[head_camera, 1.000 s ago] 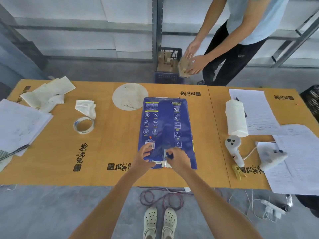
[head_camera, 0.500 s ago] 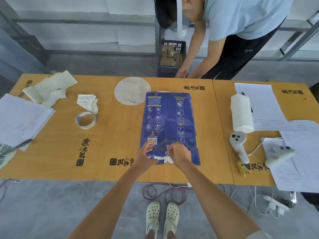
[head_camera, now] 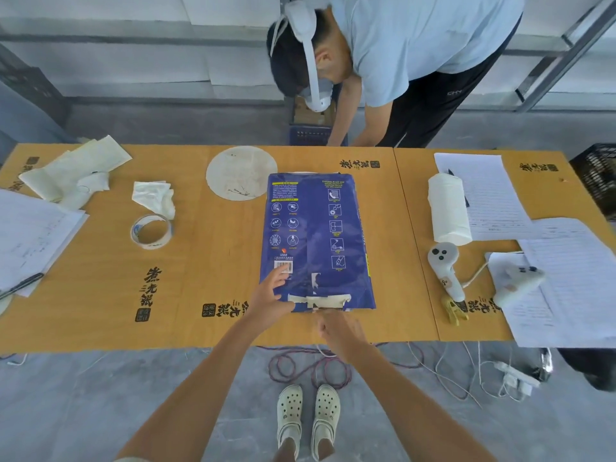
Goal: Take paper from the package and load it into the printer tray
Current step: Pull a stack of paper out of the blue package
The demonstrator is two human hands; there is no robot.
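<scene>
Head view: a blue paper package (head_camera: 318,241) lies flat and lengthwise in the middle of the orange bench (head_camera: 213,268), its near end close to the bench's front edge. That end is closed with strips of pale tape (head_camera: 325,299) across the folded flap, and a small torn patch shows just above the tape.

The left hand (head_camera: 271,296) rests on the package's near left corner, fingers spread and flat beside the barcode, pinning the wrapper down. The right hand (head_camera: 338,330) sits just off the near end, below the tape. Its fingers are curled toward the flap, but I cannot tell whether they pinch a tape end or anything else. No printer or tray appears anywhere in this view, so the loading place is out of sight.

The step in hand looks like opening the taped end. To do it well, I would keep the left hand pressing so the package cannot slide toward the edge, catch a loose tape end with the right fingertips, and peel low and along the flap instead of yanking upward. That should spare the top sheets from creasing. Tearing the wrapper wide risks the stack fanning out over the bench edge.

A roll of tape (head_camera: 151,231) and loose sheets lie well apart to the left, clear of the work.
</scene>
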